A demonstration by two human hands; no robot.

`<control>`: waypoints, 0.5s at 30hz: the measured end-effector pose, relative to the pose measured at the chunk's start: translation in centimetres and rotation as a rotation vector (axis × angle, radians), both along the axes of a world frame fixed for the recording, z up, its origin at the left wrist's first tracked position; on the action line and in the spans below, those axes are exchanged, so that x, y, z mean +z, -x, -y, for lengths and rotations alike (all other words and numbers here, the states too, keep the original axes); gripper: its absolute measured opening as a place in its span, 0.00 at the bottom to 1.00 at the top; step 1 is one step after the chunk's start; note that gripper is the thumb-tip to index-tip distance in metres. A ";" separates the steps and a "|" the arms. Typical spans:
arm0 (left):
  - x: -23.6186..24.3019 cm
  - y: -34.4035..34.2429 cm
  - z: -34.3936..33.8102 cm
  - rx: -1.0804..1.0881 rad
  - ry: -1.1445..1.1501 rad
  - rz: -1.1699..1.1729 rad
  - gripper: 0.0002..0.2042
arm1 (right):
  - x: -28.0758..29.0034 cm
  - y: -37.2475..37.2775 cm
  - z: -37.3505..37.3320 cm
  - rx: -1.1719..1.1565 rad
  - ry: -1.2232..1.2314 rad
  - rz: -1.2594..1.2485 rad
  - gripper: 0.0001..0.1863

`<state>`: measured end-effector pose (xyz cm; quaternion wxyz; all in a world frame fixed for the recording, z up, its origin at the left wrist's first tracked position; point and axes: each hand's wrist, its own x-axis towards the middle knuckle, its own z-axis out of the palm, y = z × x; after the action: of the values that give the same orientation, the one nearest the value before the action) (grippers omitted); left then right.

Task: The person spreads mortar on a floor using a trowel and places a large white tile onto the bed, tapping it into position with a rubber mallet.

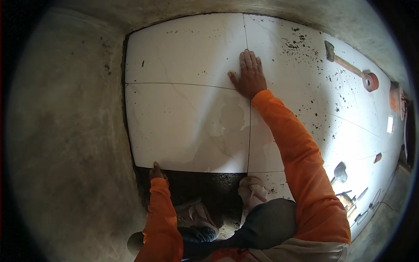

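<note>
Large white floor tiles lie edge to edge with thin dark joints between them. My right hand rests flat, fingers stretched out, close to where several tile corners meet. At the near left, my left hand grips the front edge of the nearest left tile. Its thumb shows on top; the other fingers are mostly hidden beside or below the edge. Just in front of that edge is a strip of dark, rough bedding. Both of my arms wear orange sleeves.
Grey walls border the tiles on the left and far sides. A hammer, a roll of red tape, a trowel and other small tools lie at right. Dark crumbs are scattered over the tiles. My feet stand near the bedding.
</note>
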<state>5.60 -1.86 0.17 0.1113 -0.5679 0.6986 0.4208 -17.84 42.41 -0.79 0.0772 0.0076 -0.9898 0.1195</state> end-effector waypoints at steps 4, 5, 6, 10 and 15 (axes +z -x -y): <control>-0.9 -1.2 1.5 0.021 -0.045 -0.017 0.28 | -0.1 -0.4 -0.7 0.048 -0.030 0.015 0.39; -1.0 -1.0 1.4 0.026 -0.068 0.003 0.28 | 0.0 -0.2 -1.2 0.065 -0.033 0.008 0.39; -0.8 -1.1 1.1 0.034 -0.090 0.031 0.28 | -0.2 -0.3 -1.5 0.060 -0.037 0.027 0.39; 0.2 -0.2 -0.5 -0.003 -0.054 0.137 0.28 | -1.7 -0.3 -3.7 0.136 0.015 -0.038 0.37; 5.9 3.5 -0.4 -0.799 0.498 0.411 0.22 | 4.7 3.0 -6.1 0.036 0.888 0.442 0.33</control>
<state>2.08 -1.48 6.07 0.2598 -0.3367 0.9039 0.0461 -20.83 48.53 3.90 -0.1407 -0.0342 -0.8357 0.5297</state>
